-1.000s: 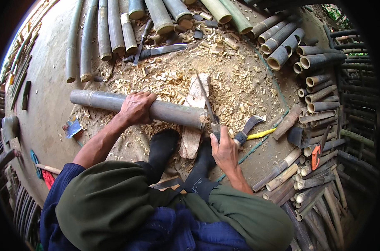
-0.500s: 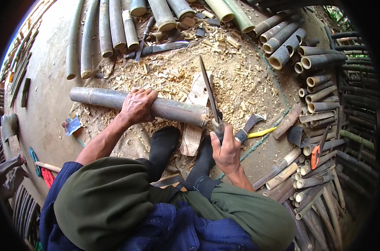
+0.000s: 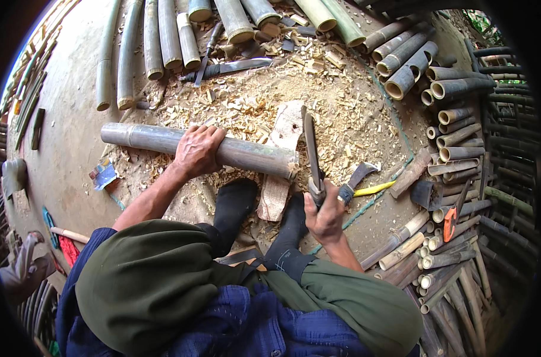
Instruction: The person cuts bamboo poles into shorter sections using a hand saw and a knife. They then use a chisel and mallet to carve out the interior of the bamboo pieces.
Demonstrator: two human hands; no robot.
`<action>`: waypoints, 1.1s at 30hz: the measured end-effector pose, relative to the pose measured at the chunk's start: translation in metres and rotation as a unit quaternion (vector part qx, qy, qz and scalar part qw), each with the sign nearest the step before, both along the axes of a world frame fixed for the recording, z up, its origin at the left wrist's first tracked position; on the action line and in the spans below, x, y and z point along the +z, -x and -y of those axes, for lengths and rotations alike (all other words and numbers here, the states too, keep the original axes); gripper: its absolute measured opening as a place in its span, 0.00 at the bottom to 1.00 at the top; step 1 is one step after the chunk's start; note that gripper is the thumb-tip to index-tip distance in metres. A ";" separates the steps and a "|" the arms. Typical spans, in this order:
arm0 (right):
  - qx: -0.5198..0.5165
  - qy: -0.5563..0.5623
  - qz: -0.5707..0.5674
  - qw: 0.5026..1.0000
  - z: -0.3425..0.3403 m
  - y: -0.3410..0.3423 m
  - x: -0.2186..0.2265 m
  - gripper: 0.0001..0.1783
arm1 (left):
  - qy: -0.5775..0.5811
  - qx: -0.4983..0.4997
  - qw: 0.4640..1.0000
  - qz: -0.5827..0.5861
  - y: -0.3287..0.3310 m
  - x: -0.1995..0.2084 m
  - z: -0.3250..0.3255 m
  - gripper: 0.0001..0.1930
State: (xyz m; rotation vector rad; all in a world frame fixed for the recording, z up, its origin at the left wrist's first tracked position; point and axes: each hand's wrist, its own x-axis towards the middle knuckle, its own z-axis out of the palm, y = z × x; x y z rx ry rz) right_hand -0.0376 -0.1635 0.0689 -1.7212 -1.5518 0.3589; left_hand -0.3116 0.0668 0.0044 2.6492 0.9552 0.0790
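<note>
My left hand (image 3: 199,150) is wrapped over the middle of a thick grey bamboo tube (image 3: 255,156), pressing it down. The tube lies crosswise, its right end resting on a pale wooden block (image 3: 274,199) between my feet. My right hand (image 3: 326,218) grips the dark handle of a long-bladed knife (image 3: 312,146). Its blade points away from me, just right of the tube's cut end and apart from it. Beside that hand, on the ground, lies a curved blade (image 3: 362,174) with a wrapped handle and a yellow strip (image 3: 374,189).
Wood chips (image 3: 336,137) cover the ground around the block. Another large knife (image 3: 243,66) lies beyond, near long bamboo poles (image 3: 127,53). Short bamboo pieces (image 3: 455,152) and an orange-handled saw (image 3: 450,221) are stacked right. A person's limb (image 3: 25,268) shows at far left.
The knife in my right hand has drawn back toward me and right, its tip lower and blade turned to show more of its side. My left hand and the bamboo tube stay nearly in place.
</note>
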 end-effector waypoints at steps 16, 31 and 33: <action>-0.007 0.246 0.044 0.968 -0.015 0.000 -0.020 0.15 | -0.013 0.003 1.000 0.006 0.001 -0.001 0.000 0.29; 0.009 0.143 0.016 0.990 -0.020 0.006 0.007 0.18 | -0.030 0.010 0.999 -0.004 0.007 -0.002 0.000 0.27; 0.014 0.036 0.023 0.999 -0.019 0.005 0.007 0.19 | -0.028 0.007 1.000 0.002 0.004 -0.003 0.000 0.27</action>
